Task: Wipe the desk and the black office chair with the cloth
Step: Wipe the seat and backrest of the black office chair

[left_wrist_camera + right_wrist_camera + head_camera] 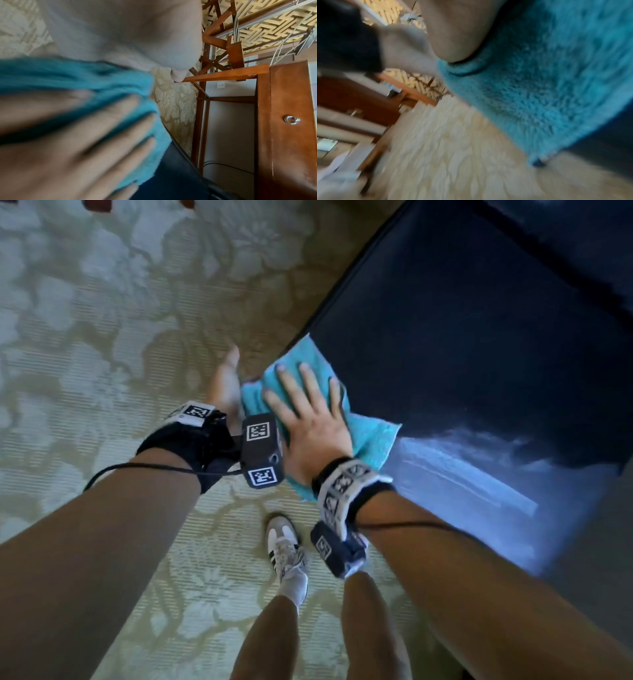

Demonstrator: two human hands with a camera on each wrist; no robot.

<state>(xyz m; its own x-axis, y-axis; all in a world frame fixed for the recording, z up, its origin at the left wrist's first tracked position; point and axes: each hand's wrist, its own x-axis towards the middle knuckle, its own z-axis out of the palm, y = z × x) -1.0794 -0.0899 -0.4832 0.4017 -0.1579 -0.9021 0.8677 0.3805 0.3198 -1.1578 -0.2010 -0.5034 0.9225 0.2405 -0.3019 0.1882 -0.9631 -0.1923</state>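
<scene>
A teal cloth (371, 440) lies over the left edge of the black office chair (462, 337), with part of it hanging past the edge. My right hand (305, 402) presses flat on the cloth, fingers spread and straight. My left hand (224, 381) is just left of the cloth at the chair's edge, fingers straight and pointing away from me, against the cloth's side. In the left wrist view the cloth (85, 75) bunches between my left palm (120, 33) and my right hand's fingers (102, 121). The right wrist view is blurred and mostly filled by the cloth (539, 81).
A pale floral carpet (102, 337) covers the floor left of the chair. My shoe (284, 542) and legs stand below the hands. The brown wooden desk (288, 108), with a ring pull on its front, stands beyond the chair, next to a wooden lattice frame (216, 40).
</scene>
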